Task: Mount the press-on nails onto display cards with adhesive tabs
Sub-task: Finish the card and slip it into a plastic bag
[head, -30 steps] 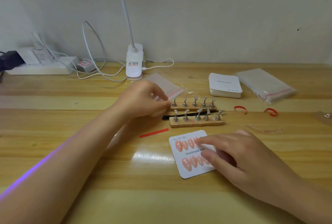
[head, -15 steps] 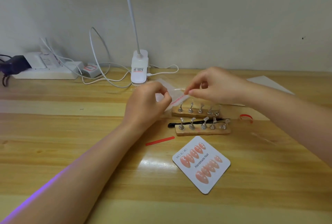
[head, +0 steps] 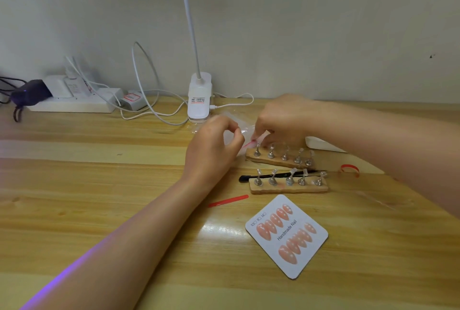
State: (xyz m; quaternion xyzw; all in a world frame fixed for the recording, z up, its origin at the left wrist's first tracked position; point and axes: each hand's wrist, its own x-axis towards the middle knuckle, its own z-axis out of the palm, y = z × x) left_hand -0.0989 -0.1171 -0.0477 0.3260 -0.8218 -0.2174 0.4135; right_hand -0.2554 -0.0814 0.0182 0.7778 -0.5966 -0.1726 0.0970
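**Both hands pinch a clear bag above the nail stands**

The left hand and the right hand meet over the wooden worktop, each with fingers curled, pinching the thin clear plastic bag with a red seal strip between them. Just below the right hand lie two wooden strips with small metal nail stands. Nearer the person than both hands, the white rounded display card carrying two rows of peach press-on nails lies flat, touched by neither hand.

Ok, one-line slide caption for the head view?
Both hands pinch a clear bag behind the filled nail card.
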